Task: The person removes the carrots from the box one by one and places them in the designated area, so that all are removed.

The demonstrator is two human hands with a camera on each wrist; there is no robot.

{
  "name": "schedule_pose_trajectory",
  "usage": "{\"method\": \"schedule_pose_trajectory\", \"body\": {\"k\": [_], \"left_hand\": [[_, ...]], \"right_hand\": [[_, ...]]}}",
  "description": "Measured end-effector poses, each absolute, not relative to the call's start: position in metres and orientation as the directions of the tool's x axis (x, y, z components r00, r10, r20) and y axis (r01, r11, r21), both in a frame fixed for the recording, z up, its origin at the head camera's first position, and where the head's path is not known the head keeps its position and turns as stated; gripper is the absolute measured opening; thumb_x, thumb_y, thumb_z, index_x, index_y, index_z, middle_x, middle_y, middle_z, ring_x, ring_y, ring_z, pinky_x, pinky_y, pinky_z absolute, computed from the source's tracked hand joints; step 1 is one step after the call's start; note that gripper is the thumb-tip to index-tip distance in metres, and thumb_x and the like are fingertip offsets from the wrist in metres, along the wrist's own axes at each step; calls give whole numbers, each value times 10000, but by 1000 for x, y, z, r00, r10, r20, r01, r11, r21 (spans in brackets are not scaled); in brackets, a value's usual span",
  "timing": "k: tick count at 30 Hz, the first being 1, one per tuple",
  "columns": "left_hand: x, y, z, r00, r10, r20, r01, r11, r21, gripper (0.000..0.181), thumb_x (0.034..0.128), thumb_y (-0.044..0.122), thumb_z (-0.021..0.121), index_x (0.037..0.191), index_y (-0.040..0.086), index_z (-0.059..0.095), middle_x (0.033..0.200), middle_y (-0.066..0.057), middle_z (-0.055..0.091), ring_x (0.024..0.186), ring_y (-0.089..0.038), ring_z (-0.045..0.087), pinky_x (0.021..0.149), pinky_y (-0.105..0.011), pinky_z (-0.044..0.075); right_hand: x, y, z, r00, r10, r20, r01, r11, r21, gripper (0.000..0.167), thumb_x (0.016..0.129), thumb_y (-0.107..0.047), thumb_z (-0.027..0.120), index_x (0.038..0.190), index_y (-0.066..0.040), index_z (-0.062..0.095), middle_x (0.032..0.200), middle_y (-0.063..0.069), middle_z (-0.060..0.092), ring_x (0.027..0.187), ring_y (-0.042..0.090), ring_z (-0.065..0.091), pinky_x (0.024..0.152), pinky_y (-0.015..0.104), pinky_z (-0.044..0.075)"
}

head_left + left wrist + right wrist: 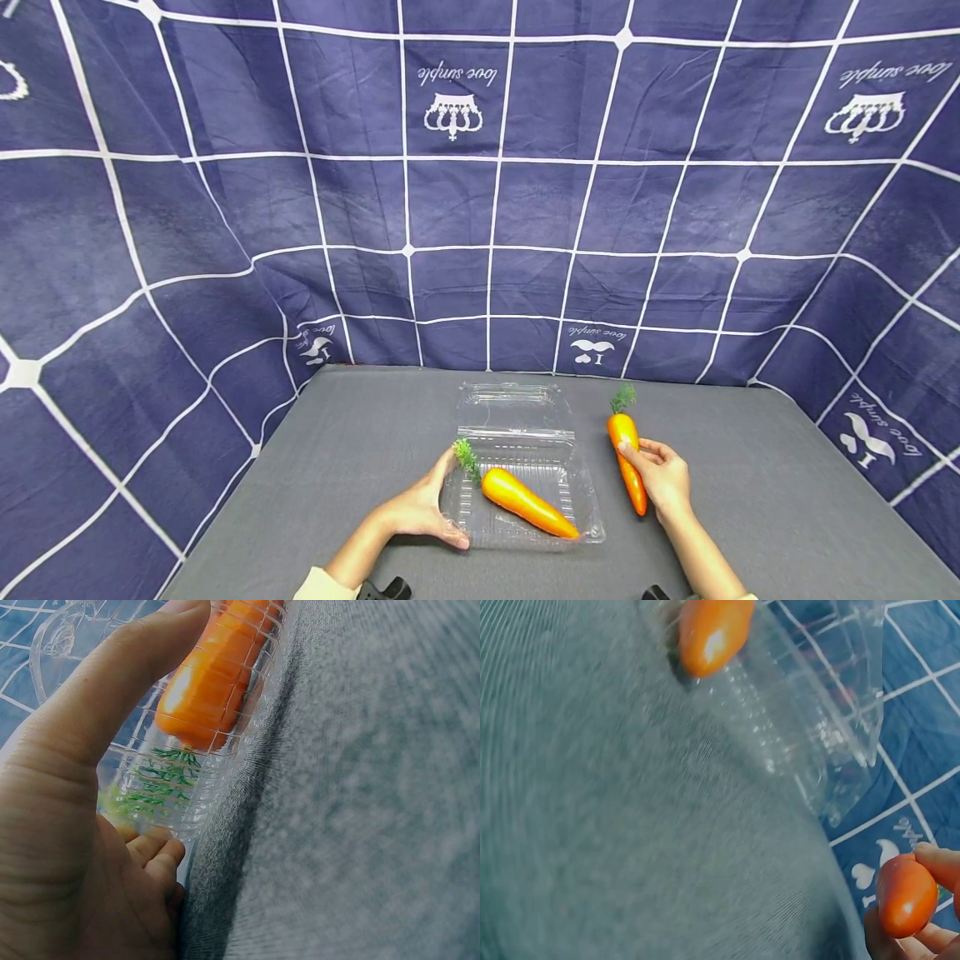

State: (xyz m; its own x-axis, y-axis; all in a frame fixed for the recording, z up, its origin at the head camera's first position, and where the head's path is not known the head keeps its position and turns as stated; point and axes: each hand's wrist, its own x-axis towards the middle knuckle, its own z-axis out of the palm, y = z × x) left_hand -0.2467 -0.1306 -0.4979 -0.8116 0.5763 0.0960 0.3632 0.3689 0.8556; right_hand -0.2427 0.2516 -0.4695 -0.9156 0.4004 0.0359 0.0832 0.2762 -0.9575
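A clear plastic clamshell container (517, 533) sits on the grey table, its lid (513, 408) folded back toward the wall. Inside lies an orange carrot (528, 502) with green leaves at its left end, also visible through the ribbed plastic in the left wrist view (202, 697). My left hand (420, 504) grips the container's left side, thumb at the near corner and fingers toward the back. To the right of the container, my right hand (663, 477) pinches a second carrot (624, 433) between thumb and fingers, leaves pointing away; its tip (907, 896) shows in the right wrist view.
Grey cloth covers the table (360, 433). A dark blue curtain (450, 200) with white grid lines stands behind it and along both sides. Dark wrist straps (386, 588) show at the lower edge of the head view.
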Motion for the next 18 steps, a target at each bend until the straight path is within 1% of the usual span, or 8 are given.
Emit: {"method": "schedule_pose_trajectory", "body": {"k": [4,7,14,18], "left_hand": [[-247,-130,-497,-810,579,97,360,360,860,1341,567,228,961,1525,-17,55,1526,-278,241,1397,-352,236,1118,-541,183],[-246,-130,-497,-808,581,99,360,355,862,1340,569,224,961,1526,-17,53,1529,-280,234,1400,-352,229,1120,-535,182],[-247,-131,-498,-804,585,105,367,350,862,1336,575,227,959,1528,-10,53,1532,-276,230,1404,-352,225,1122,-540,178],[-247,-131,-498,-804,585,108,369,349,861,1335,573,225,960,1529,-6,57,1533,-270,234,1404,-347,227,1123,-538,174]], "right_hand": [[-244,255,-475,-918,396,17,107,287,-952,568,846,-284,780,1202,105,566,896,92,719,664,47,603,593,220,497],[-245,256,-479,-917,398,21,117,320,-940,572,845,-300,778,1194,103,571,908,117,720,663,51,604,588,222,495],[-245,256,-482,-915,398,60,132,438,-889,591,845,-364,767,1157,108,599,918,166,714,664,79,602,582,241,475],[-246,256,-481,-913,397,97,136,518,-844,578,843,-385,761,1118,106,628,898,176,706,679,132,612,607,278,467]]}}
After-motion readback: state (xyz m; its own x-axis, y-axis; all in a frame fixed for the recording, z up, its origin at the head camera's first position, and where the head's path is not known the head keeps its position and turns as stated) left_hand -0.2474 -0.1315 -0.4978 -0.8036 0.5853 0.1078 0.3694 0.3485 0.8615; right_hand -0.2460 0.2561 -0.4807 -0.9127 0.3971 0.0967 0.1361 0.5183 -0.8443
